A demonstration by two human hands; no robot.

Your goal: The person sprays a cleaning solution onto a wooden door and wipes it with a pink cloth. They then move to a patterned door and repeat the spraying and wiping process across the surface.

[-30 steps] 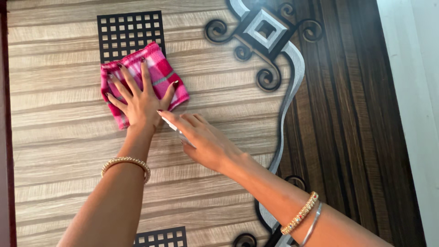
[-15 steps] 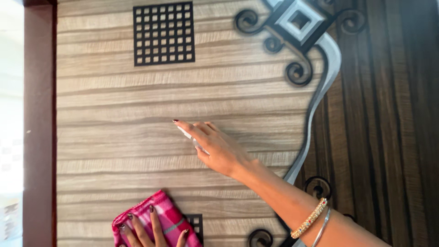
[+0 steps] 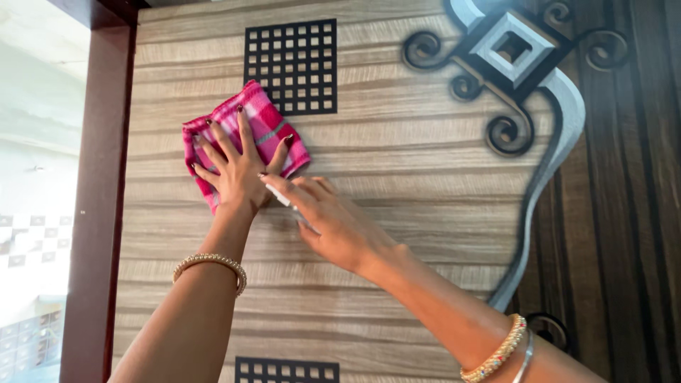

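Two hands (image 3: 237,174), one pink checked cloth (image 3: 266,128), three bangles (image 3: 211,264), two black grid panels (image 3: 291,67).

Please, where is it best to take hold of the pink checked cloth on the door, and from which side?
Probably the upper right corner of the pink checked cloth, coming from above. The left hand lies flat over its lower middle, pressing it against the door, and that corner is bare.

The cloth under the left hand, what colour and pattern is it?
The cloth is pink checked, with white and grey stripes; head view.
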